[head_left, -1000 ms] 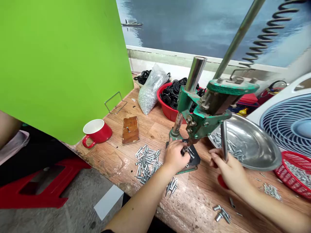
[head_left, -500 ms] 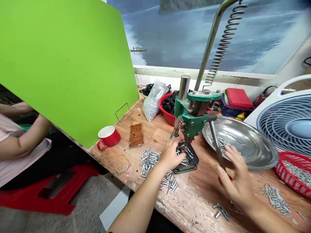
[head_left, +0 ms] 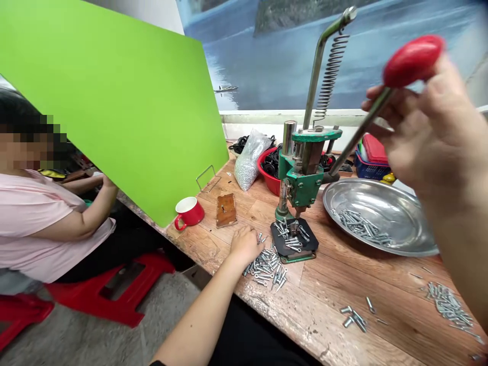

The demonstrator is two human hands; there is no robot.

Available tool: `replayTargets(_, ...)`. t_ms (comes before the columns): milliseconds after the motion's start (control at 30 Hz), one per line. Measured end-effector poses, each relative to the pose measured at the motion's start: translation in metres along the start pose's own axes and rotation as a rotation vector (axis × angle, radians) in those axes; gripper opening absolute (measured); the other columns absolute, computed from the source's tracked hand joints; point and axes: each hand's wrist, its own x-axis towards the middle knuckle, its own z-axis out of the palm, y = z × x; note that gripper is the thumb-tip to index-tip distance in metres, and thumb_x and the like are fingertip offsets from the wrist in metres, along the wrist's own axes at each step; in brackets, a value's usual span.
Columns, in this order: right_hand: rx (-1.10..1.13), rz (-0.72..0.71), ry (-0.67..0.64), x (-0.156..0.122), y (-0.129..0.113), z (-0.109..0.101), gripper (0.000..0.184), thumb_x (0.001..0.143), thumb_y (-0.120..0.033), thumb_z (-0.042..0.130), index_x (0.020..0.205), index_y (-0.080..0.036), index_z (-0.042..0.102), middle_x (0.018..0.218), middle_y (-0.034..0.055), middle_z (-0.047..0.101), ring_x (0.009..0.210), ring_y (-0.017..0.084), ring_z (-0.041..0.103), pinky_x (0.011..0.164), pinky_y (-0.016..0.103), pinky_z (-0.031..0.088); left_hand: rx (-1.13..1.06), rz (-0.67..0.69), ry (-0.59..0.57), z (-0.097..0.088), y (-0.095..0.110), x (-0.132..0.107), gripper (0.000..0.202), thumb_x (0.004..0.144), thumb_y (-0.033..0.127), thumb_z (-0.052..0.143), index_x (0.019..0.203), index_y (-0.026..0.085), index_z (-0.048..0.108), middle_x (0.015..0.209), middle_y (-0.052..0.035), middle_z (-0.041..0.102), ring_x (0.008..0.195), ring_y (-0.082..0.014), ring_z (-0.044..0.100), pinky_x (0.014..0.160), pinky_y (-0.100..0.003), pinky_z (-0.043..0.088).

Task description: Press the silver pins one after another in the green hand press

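A green hand press point(head_left: 303, 175) stands on the wooden bench point(head_left: 324, 290), with small metal parts on its black base plate point(head_left: 294, 244). My right hand point(head_left: 430, 127) is raised high and closed round the press lever point(head_left: 356, 137), just below its red knob point(head_left: 414, 60). My left hand point(head_left: 246, 245) rests palm down on the bench, on a pile of small silver metal parts point(head_left: 267, 267) left of the base plate. Its fingers lie over the pile, and what they hold, if anything, is hidden.
A steel bowl point(head_left: 381, 216) with metal parts lies right of the press. Behind are a red basin of black rings point(head_left: 269, 170), a bag of parts point(head_left: 249, 160) and a blue basket point(head_left: 371, 165). A red cup point(head_left: 189, 212), a wood block point(head_left: 226, 210) and a green board point(head_left: 114, 101) lie left. Another person point(head_left: 46, 218) sits there.
My right hand went from low beside the press up high with the lever handle. My left hand drew back from the base plate to the pile of parts. The view pulled back.
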Motion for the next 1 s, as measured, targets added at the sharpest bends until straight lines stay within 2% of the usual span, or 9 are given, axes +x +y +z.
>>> replayTargets(67,0.108,0.033,-0.036,0.0,0.007,0.011,0.041,0.092,-0.032,0.018,0.127,-0.019,0.035,0.123,0.0024,0.045,0.113,0.014,0.044,0.084,0.03,0.038,-0.029,0.009,0.012,0.002,0.0,-0.001,0.013,0.073,0.03,0.055,0.076,0.018,0.061,0.099,-0.0086,0.059,0.099,-0.0234,0.052,0.089,-0.034,0.037)
replayTargets(167,-0.198,0.073,0.074,-0.05,0.035,0.033,0.033,0.086,-0.036,0.044,0.109,-0.013,0.052,0.106,0.0076,0.055,0.097,0.016,0.052,0.084,0.031,0.041,-0.133,0.024,0.058,0.006,-0.002,-0.005,0.01,0.075,0.023,0.053,0.072,0.019,0.062,0.106,-0.006,0.059,0.098,-0.0205,0.053,0.089,-0.033,0.038)
replayTargets(233,-0.439,0.107,-0.085,-0.099,0.059,0.052,0.024,0.085,-0.035,0.046,0.091,-0.015,0.059,0.094,0.0065,0.058,0.089,0.018,0.053,0.084,0.033,0.04,-0.22,0.044,0.099,0.008,-0.003,-0.007,0.013,0.078,0.023,0.051,0.071,0.02,0.062,0.11,-0.0045,0.059,0.101,-0.0186,0.053,0.091,-0.031,0.038)
replayTargets(333,-0.441,0.188,-0.414,-0.154,0.09,0.085,0.027,0.086,-0.036,0.043,0.095,-0.018,0.061,0.096,0.0058,0.059,0.089,0.02,0.051,0.082,0.035,0.04,-0.294,0.063,0.161,0.007,0.001,-0.012,0.017,0.082,0.026,0.047,0.072,0.02,0.061,0.111,-0.0035,0.058,0.103,-0.0167,0.052,0.093,-0.03,0.036)
replayTargets(500,-0.293,0.301,-0.527,-0.165,0.111,0.12,0.034,0.087,-0.041,0.039,0.095,-0.017,0.062,0.097,0.0081,0.058,0.094,0.021,0.048,0.087,0.036,0.037,-0.181,-0.018,0.159,0.002,0.007,-0.022,0.013,0.079,0.033,0.053,0.084,0.022,0.059,0.106,-0.0041,0.057,0.102,-0.0199,0.05,0.091,-0.034,0.037)
replayTargets(667,-0.143,0.349,-0.583,-0.162,0.111,0.117,0.041,0.091,-0.043,0.03,0.091,-0.016,0.06,0.091,0.0057,0.059,0.084,0.017,0.052,0.079,0.03,0.042,-0.128,-0.028,0.072,0.0,0.005,-0.027,0.012,0.077,0.033,0.056,0.08,0.023,0.061,0.111,-0.0033,0.054,0.108,-0.0213,0.046,0.094,-0.035,0.034)
replayTargets(867,0.086,0.463,-0.609,-0.168,0.104,0.101,0.046,0.091,-0.049,0.025,0.095,-0.016,0.057,0.092,0.0035,0.059,0.084,0.014,0.054,0.078,0.026,0.043,-0.124,-0.005,0.07,0.007,0.001,-0.025,0.012,0.078,0.032,0.055,0.081,0.022,0.061,0.117,-0.0039,0.053,0.112,-0.0221,0.044,0.097,-0.036,0.032)
replayTargets(933,0.068,0.465,-0.568,-0.165,0.103,0.087,0.044,0.091,-0.049,0.027,0.097,-0.016,0.057,0.095,0.0041,0.058,0.087,0.015,0.053,0.081,0.028,0.042,-0.114,-0.013,0.095,0.01,0.002,-0.024,0.014,0.078,0.033,0.054,0.084,0.022,0.061,0.119,-0.0041,0.052,0.113,-0.0222,0.044,0.097,-0.036,0.031)
replayTargets(1000,-0.127,0.398,-0.492,-0.161,0.109,0.064,0.042,0.091,-0.046,0.028,0.098,-0.017,0.057,0.098,0.0054,0.057,0.091,0.017,0.051,0.085,0.031,0.04,-0.104,-0.016,0.119,0.013,0.003,-0.022,0.015,0.078,0.034,0.053,0.085,0.022,0.061,0.12,-0.0042,0.052,0.113,-0.0224,0.044,0.098,-0.037,0.031)
